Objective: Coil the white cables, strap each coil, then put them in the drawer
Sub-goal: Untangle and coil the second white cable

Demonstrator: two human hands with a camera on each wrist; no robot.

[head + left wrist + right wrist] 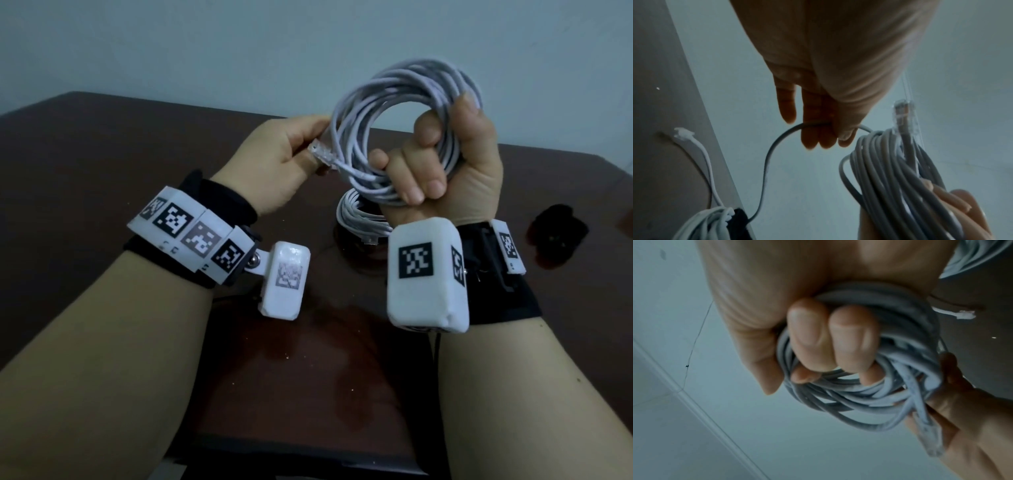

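A coil of white network cable (394, 113) is held up above the dark table (102, 164). My right hand (442, 161) grips the coil's lower right side in a fist, fingers curled through the loops (830, 340). My left hand (318, 137) pinches one strand at the coil's left edge, just above the clear plug (322, 154). In the left wrist view my left hand's fingers (818, 134) hold that strand beside the coil (900, 178). A second white coil (359, 219) lies on the table under my hands.
A black strap-like piece (558, 236) lies on the table at the right. In the left wrist view a black piece (740, 217) sits against the second coil (709, 224), whose loose plug end (682, 132) rests on the table. A pale wall stands behind.
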